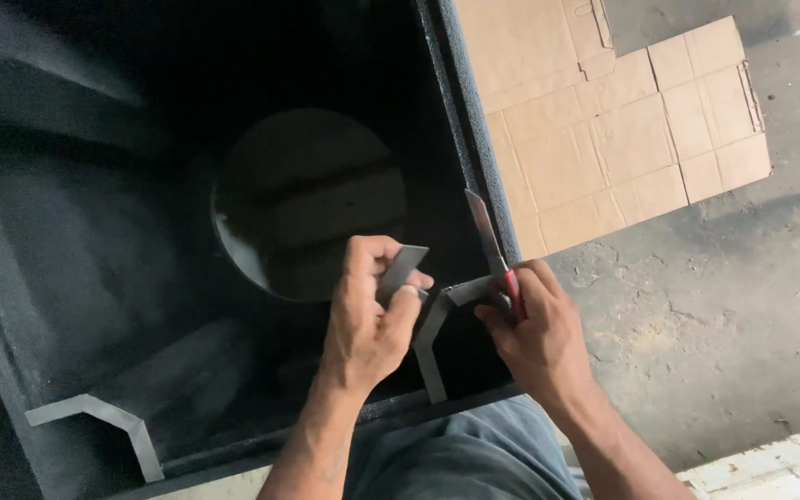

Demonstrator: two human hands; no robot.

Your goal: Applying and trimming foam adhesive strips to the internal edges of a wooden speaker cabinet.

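your left hand (368, 310) is closed in a pinch, thumb and fingers clamped on the free end of a grey strip (402, 268), which you hold lifted and tilted above the corner of the box so it stays taut and off the surface. your right hand (534, 333) is closed too, wrapped around a red-handled knife (493, 250) with the blade pointing up and away from you, clear of both hands; the fingertips of that same hand press down on the strip where it bends, apparently pinning it against the corner while the other end is pulled.

the grey strip runs from your left pinch across to your right fingers, then turns and drops down the inside of the black box (94, 231) toward its near edge, a bent band (432, 356) lying flat against the dark lining. a matching bent grey strip (108, 421) sits at the box's lower left corner, well apart from your hands.

the box is open at the top, with a large round cutout (307, 204) in its far panel. beside it to the right, flattened cardboard (604, 120) lies on the concrete floor (724, 306). your knee in grey trousers (456, 454) is just below the box's near rim.
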